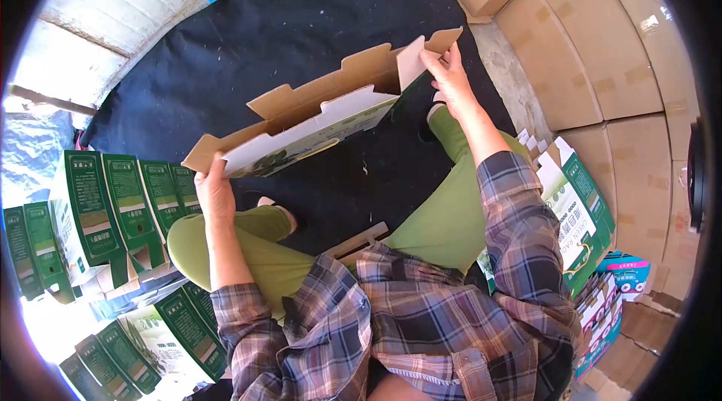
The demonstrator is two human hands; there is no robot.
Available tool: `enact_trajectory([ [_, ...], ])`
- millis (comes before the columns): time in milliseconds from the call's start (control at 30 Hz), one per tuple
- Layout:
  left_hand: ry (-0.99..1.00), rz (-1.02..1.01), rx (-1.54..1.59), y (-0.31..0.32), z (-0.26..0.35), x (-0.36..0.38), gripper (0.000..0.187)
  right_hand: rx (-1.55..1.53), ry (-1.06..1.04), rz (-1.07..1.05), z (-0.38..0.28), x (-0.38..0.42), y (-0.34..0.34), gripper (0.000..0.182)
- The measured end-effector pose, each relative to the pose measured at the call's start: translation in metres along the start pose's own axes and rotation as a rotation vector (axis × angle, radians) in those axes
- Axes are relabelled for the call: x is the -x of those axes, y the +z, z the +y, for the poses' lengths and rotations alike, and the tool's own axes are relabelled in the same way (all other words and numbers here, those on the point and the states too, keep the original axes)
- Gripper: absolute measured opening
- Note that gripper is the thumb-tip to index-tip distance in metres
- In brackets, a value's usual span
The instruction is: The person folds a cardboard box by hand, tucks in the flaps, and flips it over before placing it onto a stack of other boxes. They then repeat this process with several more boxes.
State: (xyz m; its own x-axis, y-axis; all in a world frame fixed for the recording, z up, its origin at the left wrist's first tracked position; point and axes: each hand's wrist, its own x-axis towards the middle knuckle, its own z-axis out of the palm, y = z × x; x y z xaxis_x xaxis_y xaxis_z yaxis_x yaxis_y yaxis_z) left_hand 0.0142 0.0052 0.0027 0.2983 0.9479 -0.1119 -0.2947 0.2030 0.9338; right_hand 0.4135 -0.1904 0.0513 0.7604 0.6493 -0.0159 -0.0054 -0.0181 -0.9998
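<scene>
Between my hands is a cardboard carton [308,138], printed green and white outside and plain brown inside, with a cord handle on its near face. Its upper side is open and the notched flaps stand up. My left hand [216,194] pinches the flap at the left end, thumb on the near side. At the right end my right hand [450,77] grips another end flap, with the thumb and fingers closed around it. The carton's underside is hidden from me.
Several folded green boxes [98,205] stand in rows to my left. On my right are an upright green and white carton [579,213] and teal boxes [628,273], beside a wall of stacked brown cartons [556,55]. Black sheeting [248,32] covers the floor.
</scene>
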Motion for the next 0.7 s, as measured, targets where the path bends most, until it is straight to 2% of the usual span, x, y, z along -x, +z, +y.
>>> enact_trajectory([
  [67, -0.062, 0.019, 0.006, 0.005, 0.004, 0.003, 0.028, 0.102, -0.173, 0.01, 0.019, -0.008, 0.001, 0.087],
  [100, -0.067, 0.021, 0.005, 0.002, 0.002, 0.002, 0.028, 0.092, -0.179, -0.002, 0.021, -0.007, 0.003, 0.101],
  [133, -0.054, -0.003, -0.039, -0.002, -0.002, 0.002, 0.029, 0.096, -0.176, -0.006, 0.023, -0.006, 0.006, 0.101],
  [200, -0.038, -0.02, -0.084, -0.002, -0.001, 0.005, 0.03, 0.234, -0.24, 0.05, 0.029, -0.003, 0.012, 0.119],
  [233, -0.043, -0.011, -0.177, 0.009, 0.007, 0.011, 0.03, 0.291, -0.196, 0.041, 0.031, -0.003, 0.013, 0.131],
  [267, -0.05, -0.003, -0.269, 0.015, 0.011, 0.015, 0.029, 0.292, -0.192, 0.039, 0.035, -0.001, 0.014, 0.131],
  [333, -0.027, -0.06, -0.343, 0.017, 0.014, 0.017, 0.028, 0.464, -0.304, 0.029, 0.029, 0.007, 0.024, 0.127],
  [400, 0.004, -0.122, -0.415, 0.024, 0.022, 0.023, 0.027, 0.614, -0.326, 0.003, 0.012, 0.021, 0.031, 0.131],
  [467, 0.107, -0.18, -0.567, 0.03, 0.027, 0.03, 0.027, 0.73, -0.283, 0.065, 0.005, 0.024, 0.038, 0.118],
  [500, 0.117, -0.207, -0.589, 0.03, 0.028, 0.032, 0.027, 0.728, -0.283, 0.065, 0.007, 0.021, 0.037, 0.118],
  [567, 0.128, -0.19, -0.558, 0.03, 0.025, 0.033, 0.029, 0.534, -0.128, 0.009, 0.013, 0.012, 0.032, 0.099],
  [633, 0.144, -0.168, -0.52, 0.03, 0.02, 0.032, 0.031, 0.481, -0.194, 0.033, 0.027, 0.006, 0.024, 0.092],
  [667, 0.118, -0.115, -0.346, 0.03, 0.017, 0.03, 0.033, 0.428, -0.257, 0.054, 0.033, 0.003, 0.022, 0.087],
  [700, 0.09, -0.061, -0.173, 0.03, 0.015, 0.029, 0.035, 0.316, -0.193, 0.025, 0.021, 0.01, 0.023, 0.081],
])
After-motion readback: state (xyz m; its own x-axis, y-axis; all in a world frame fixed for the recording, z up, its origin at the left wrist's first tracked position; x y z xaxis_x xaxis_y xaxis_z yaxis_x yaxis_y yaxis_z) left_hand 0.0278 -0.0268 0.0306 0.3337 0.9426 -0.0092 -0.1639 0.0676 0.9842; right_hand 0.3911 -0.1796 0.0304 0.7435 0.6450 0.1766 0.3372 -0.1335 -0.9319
